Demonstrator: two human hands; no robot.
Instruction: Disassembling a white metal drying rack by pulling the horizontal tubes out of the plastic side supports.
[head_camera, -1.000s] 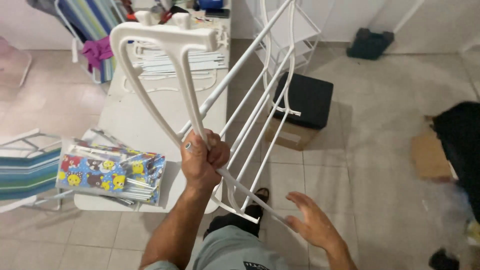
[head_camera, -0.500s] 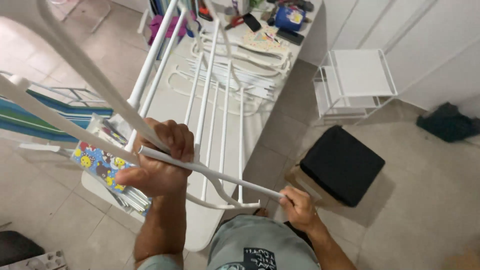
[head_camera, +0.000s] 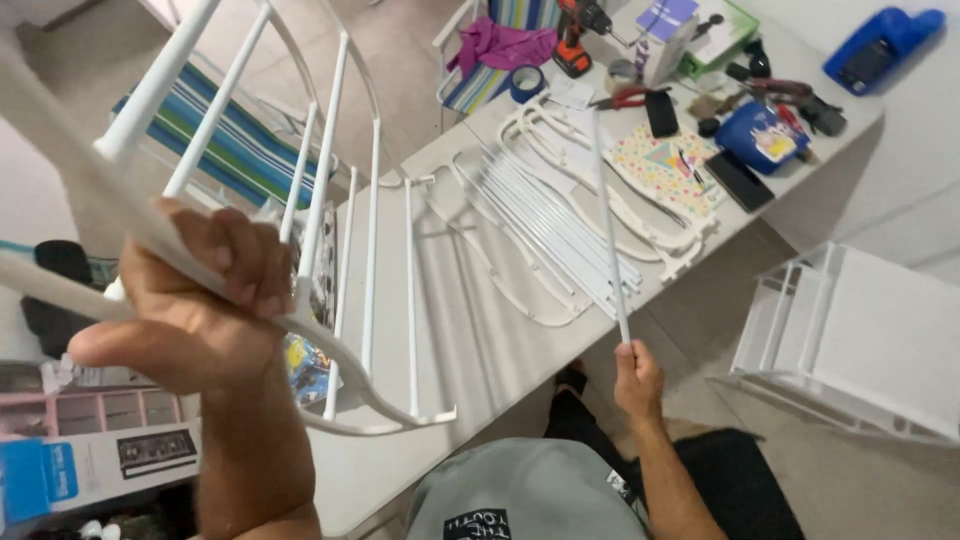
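My left hand (head_camera: 190, 305) is closed around the curved side rail of a white plastic rack frame (head_camera: 372, 250), which is held up at the left over the table with its rungs running away from me. Lower right, my right hand (head_camera: 638, 378) grips the bottom end of a single thin white rod (head_camera: 606, 215) that stands nearly upright, apart from the rack. Under both lie a bundle of loose white rods (head_camera: 555, 225) and curved white frame pieces (head_camera: 655, 235) on the white table (head_camera: 480, 340).
The table's far end holds a red drill (head_camera: 575, 40), a blue tape roll (head_camera: 527, 82), red pliers (head_camera: 625, 97), a black phone (head_camera: 740, 180) and a blue pouch (head_camera: 760, 135). A striped folding chair (head_camera: 230, 140) stands at left, a white assembled rack (head_camera: 860, 340) on the floor at right, boxes (head_camera: 90, 450) at bottom left.
My right hand has left the rack's lower bar and now holds a single rod upright. The rack has swung to the left in my left hand, and my view has turned toward the table.
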